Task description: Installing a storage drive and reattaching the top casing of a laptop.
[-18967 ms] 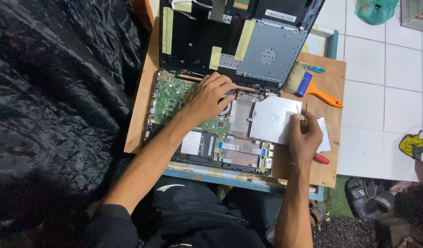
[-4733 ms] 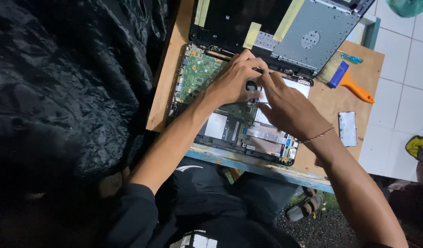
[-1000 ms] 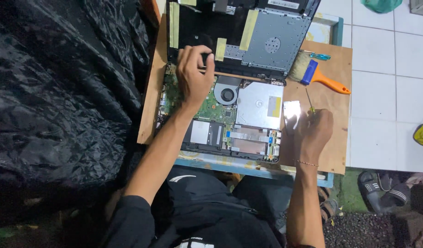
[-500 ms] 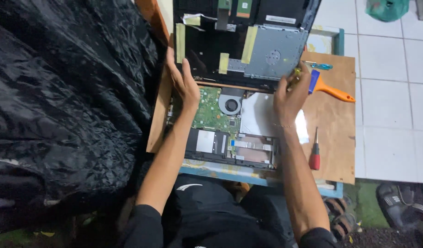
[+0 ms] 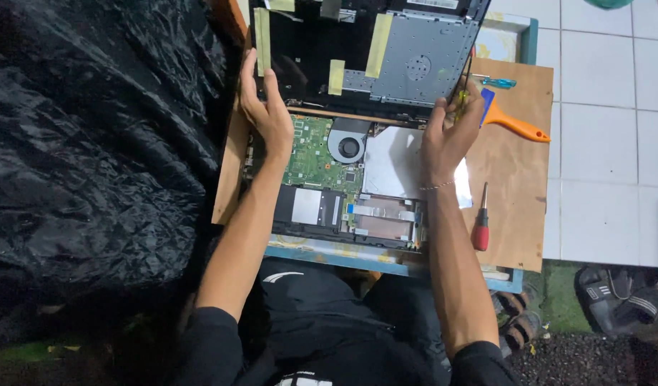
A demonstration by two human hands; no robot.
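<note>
An opened laptop (image 5: 343,171) lies on a small wooden table (image 5: 511,193), its green circuit board (image 5: 311,154) and round fan (image 5: 349,148) bare, with the detached black bottom cover (image 5: 357,57), patched with yellowish tape strips, at the far edge. The left hand (image 5: 264,107) rests at the cover's left side with fingers stretched out fairly wide, flat against its edge. The right hand (image 5: 450,129) is at the cover's right corner, fingers curled narrowly around a small yellow-green tool; what kind it is cannot be told. To the right lie an orange-handled brush (image 5: 515,123), a small blue screwdriver (image 5: 495,81) and, nearer, a red-handled screwdriver (image 5: 480,227). Crumpled black plastic sheeting (image 5: 93,143) fills the left. Half a second ago both hands were at much the same spots on the cover; a second ago the right hand was near the red screwdriver's place.
</note>
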